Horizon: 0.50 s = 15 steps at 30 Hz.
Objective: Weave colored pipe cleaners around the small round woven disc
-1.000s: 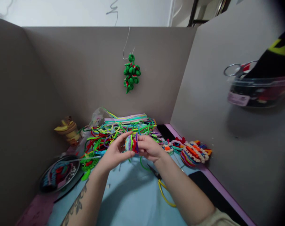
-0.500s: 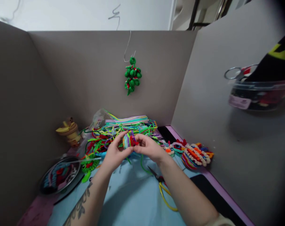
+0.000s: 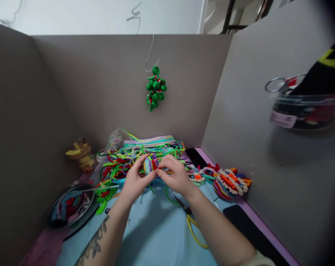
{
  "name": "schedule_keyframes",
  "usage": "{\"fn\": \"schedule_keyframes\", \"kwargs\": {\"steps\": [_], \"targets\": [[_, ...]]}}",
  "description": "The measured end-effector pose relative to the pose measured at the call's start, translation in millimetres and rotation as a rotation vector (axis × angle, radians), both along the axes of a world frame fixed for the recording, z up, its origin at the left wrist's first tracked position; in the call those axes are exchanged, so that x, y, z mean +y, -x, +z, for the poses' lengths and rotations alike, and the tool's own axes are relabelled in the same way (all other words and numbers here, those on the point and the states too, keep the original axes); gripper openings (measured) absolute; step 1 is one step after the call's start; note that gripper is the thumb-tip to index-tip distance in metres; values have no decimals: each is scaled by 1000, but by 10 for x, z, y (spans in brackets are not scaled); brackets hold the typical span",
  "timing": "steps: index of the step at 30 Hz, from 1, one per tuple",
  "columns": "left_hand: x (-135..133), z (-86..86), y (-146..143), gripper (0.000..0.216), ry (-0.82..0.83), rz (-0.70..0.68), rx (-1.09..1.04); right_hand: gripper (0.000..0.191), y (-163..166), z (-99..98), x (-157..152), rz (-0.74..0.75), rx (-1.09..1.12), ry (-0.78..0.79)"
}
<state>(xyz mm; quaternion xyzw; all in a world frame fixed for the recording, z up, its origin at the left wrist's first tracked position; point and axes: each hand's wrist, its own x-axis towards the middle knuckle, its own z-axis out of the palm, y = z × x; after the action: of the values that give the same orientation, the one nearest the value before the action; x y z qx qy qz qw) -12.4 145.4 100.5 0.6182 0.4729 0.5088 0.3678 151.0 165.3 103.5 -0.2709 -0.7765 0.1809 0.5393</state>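
Between my hands, above the blue work surface, is a small striped pipe-cleaner piece in purple, green, pale blue, yellow and red. My left hand grips it from the left, thumb below and fingers above. At its red right end, my right hand pinches with thumb and fingertips; part of that end is hidden by the fingers. Scissors with yellow handles lie open beside my right forearm. Behind my hands spreads a tangled heap of coloured pipe cleaners.
Finished colourful fuzzy pieces lie at the right. On the left are a dark round dish and a tan pot. A green ornament hangs on the back panel, and a clear container on the right panel.
My right hand has rolled slightly, its fingers now folded closer over the red end of the striped piece. My left hand stays nearly where it was.
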Motion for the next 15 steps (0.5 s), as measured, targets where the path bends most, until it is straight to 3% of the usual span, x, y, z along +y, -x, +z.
{"fn": "schedule_keyframes", "kwargs": {"steps": [5,9,15], "targets": [[8,-15,0,63,-23,24,38,9,-66,66,-32,13,-146,-63],[1,-30,2,62,-55,56,117,8,-82,86,-30,-29,-52,-13],[-47,-32,-24,63,-59,-29,149,8,-68,105,-53,-83,37,33]]}}
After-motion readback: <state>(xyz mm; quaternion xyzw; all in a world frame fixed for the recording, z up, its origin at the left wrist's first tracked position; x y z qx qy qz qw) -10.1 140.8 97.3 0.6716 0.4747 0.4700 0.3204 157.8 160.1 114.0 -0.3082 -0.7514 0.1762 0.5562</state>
